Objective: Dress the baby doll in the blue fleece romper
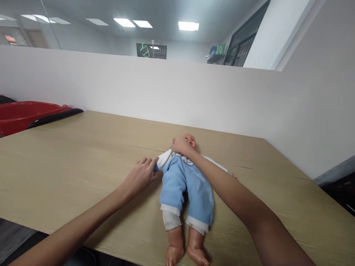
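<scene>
In the head view, the doll (174, 184) lies face-up mid-bench (83, 155), feet near you. Your left hand (142, 173) has its fingers clamped on the left sleeve (164, 159)'s cuff; your right hand (181, 145) is at the shoulder, its fingers too hidden to tell. Keep the cloth straight, tension gentle, the shoulder steadied. The shirt print (187, 160) and far-left sign (10, 38) are unreadable.
</scene>
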Motion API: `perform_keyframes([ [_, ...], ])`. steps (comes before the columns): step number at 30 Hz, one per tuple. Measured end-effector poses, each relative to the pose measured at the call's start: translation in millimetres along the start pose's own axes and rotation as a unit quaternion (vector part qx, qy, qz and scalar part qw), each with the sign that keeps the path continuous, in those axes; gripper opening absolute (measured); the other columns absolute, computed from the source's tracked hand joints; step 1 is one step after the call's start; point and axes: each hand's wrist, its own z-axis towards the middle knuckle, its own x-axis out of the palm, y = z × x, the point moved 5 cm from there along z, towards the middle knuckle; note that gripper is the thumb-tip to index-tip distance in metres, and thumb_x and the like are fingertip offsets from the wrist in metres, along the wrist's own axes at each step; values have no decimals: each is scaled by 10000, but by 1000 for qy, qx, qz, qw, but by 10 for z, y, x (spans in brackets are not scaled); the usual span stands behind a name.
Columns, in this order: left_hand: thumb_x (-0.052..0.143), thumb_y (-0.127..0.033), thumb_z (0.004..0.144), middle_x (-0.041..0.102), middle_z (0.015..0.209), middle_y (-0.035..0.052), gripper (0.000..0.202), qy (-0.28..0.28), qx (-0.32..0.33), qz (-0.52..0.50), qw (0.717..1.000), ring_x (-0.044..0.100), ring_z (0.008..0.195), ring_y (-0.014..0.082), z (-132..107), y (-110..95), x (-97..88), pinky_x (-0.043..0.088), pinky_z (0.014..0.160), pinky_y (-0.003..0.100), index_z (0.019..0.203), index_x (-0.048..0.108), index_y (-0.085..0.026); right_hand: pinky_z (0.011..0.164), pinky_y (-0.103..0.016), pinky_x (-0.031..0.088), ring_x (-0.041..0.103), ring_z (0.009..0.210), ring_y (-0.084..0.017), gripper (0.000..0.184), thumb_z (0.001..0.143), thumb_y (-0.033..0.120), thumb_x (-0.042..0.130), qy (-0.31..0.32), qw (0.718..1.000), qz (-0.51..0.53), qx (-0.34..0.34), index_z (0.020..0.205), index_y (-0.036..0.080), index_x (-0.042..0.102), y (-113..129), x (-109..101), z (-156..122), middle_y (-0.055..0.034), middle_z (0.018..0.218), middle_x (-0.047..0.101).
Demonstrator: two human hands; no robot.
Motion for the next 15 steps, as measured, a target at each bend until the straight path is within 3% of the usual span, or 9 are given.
perform_keyframes([
  [2, 543, -306, 1008, 761, 1106, 158, 395, -9, -21, -50, 998, 681, 1058, 342, -46, 219, 35, 519, 888, 422, 1365, 591, -146, 883, -385, 571, 752, 1139, -337, 330, 909, 142, 638, 1, 1000, -16, 26, 1201, 62, 770, -99, -58, -19, -248, 1196, 788],
  [5, 507, -440, 1003, 753, 935, 97, 346, 15, -88, -149, 985, 694, 887, 299, -61, 525, 121, 485, 757, 366, 1198, 654, -196, 935, -432, 575, 743, 1156, -324, 306, 930, 152, 639, 8, 999, -29, 44, 1197, 70, 764, -176, -93, -93, -231, 1208, 785],
  [9, 527, -544, 924, 757, 894, 75, 374, 63, -167, -230, 957, 690, 784, 277, -1, 711, 222, 437, 666, 336, 1050, 652, -214, 963, -404, 544, 711, 1205, -338, 329, 944, 216, 634, 12, 999, -20, 37, 1212, 73, 762, -221, -84, -187, -244, 1268, 760],
  [12, 550, -561, 880, 771, 929, 79, 405, 80, -176, -256, 947, 701, 807, 283, 48, 736, 271, 464, 689, 342, 1065, 647, -215, 953, -383, 526, 681, 1228, -356, 416, 974, 387, 640, 31, 999, 3, 17, 1242, 87, 747, -331, -103, -233, -246, 1328, 730],
  [15, 551, -560, 873, 772, 980, 95, 503, 78, -159, -266, 948, 708, 880, 299, 83, 774, 315, 509, 759, 366, 1210, 648, -200, 868, -362, 534, 710, 1083, -334, 521, 949, 625, 639, 89, 995, 34, -17, 1086, 144, 788, -575, -129, -342, -181, 1190, 779],
])
